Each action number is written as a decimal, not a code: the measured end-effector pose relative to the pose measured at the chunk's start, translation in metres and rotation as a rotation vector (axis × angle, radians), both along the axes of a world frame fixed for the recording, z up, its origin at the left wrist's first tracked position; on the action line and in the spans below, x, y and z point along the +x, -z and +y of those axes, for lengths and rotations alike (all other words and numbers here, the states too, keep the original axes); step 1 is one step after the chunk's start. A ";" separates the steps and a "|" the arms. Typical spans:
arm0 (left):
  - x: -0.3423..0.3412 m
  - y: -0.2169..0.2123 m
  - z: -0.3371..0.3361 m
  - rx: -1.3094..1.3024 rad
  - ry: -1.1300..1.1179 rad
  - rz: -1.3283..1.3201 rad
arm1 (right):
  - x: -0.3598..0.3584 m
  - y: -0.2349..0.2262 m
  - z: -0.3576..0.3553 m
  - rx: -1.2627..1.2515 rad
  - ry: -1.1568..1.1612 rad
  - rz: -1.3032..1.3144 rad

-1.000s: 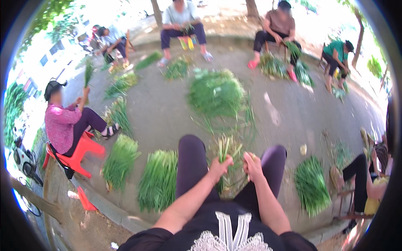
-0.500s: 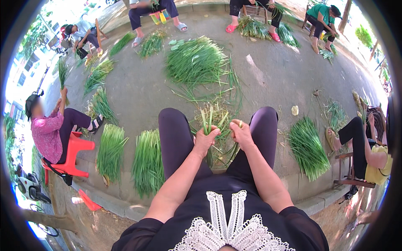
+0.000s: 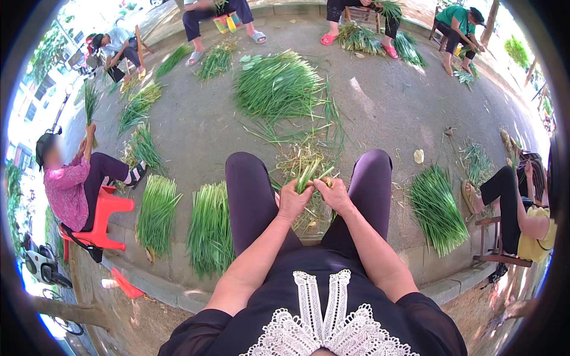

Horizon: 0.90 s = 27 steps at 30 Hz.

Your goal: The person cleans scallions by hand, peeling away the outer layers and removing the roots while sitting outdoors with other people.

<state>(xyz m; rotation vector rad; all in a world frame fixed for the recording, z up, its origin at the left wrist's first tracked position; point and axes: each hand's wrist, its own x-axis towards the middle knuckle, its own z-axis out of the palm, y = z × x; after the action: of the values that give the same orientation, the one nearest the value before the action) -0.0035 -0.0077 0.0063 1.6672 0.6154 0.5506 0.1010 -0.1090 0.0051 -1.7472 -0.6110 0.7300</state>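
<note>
Between my knees, my left hand (image 3: 293, 200) is closed round a small bunch of garlic chives (image 3: 306, 177), pale stem ends pointing up and away. My right hand (image 3: 334, 193) meets it, its thumb and fingers pinching a chive stalk (image 3: 326, 172) that slants up to the right. The fingertips of both hands touch or nearly touch. Below them lies a heap of yellowish trimmings and loose leaves (image 3: 297, 159), partly hidden by my hands. Two neat piles of chives, one (image 3: 211, 228) beside my left knee and another (image 3: 158, 207) farther left, lie on the pavement.
A large chive heap (image 3: 278, 86) lies ahead, and another pile (image 3: 438, 210) to my right. A person in pink (image 3: 68, 193) sits at left on a red plastic stool (image 3: 104, 219); others sit around with chives. A low curb (image 3: 166, 295) runs behind me.
My right hand has moved left to meet my left hand at the bunch. The bunch now tilts more to the right, and a stalk shows at my right fingers.
</note>
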 end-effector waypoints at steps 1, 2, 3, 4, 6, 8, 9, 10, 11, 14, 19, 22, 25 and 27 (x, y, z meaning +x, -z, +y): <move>0.000 0.001 0.000 0.030 -0.006 0.018 | 0.001 0.001 0.000 -0.048 0.014 0.025; 0.000 0.001 0.000 0.060 -0.011 0.037 | 0.001 0.001 -0.001 -0.050 0.013 0.006; -0.001 0.000 -0.001 0.090 -0.016 0.055 | 0.001 0.001 -0.001 -0.053 0.013 -0.013; 0.000 0.000 -0.001 0.119 -0.012 0.056 | 0.001 0.000 -0.002 -0.056 0.012 -0.032; -0.001 -0.001 -0.001 0.176 -0.009 0.061 | 0.000 -0.006 -0.004 -0.049 0.002 -0.121; -0.001 0.001 0.000 0.158 -0.002 0.075 | 0.000 -0.010 -0.006 -0.037 -0.007 -0.183; -0.001 0.002 0.000 0.149 0.002 0.081 | 0.000 -0.012 -0.006 -0.028 -0.010 -0.201; -0.001 0.005 0.000 0.120 0.003 0.072 | 0.000 -0.013 -0.007 -0.019 -0.014 -0.220; -0.001 0.007 0.000 0.090 0.004 0.062 | 0.000 -0.013 -0.007 -0.029 -0.013 -0.229; -0.001 0.009 0.001 -0.025 0.020 0.040 | 0.001 -0.012 -0.007 -0.045 -0.003 -0.231; 0.000 0.000 0.000 -0.099 0.013 0.054 | 0.006 -0.003 -0.009 0.019 0.067 -0.169; 0.000 -0.007 0.000 -0.130 0.007 0.062 | 0.015 0.008 -0.009 0.029 0.180 -0.003; -0.002 -0.008 0.001 -0.190 -0.022 0.075 | 0.017 -0.008 -0.009 0.086 0.332 0.181; -0.001 -0.005 0.002 -0.239 -0.030 0.074 | 0.013 -0.008 -0.006 0.086 0.296 0.182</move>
<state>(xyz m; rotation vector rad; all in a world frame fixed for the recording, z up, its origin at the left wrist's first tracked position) -0.0049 -0.0057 0.0112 1.4597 0.7314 0.4206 0.1142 -0.1151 0.0129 -1.6256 -0.2489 0.6362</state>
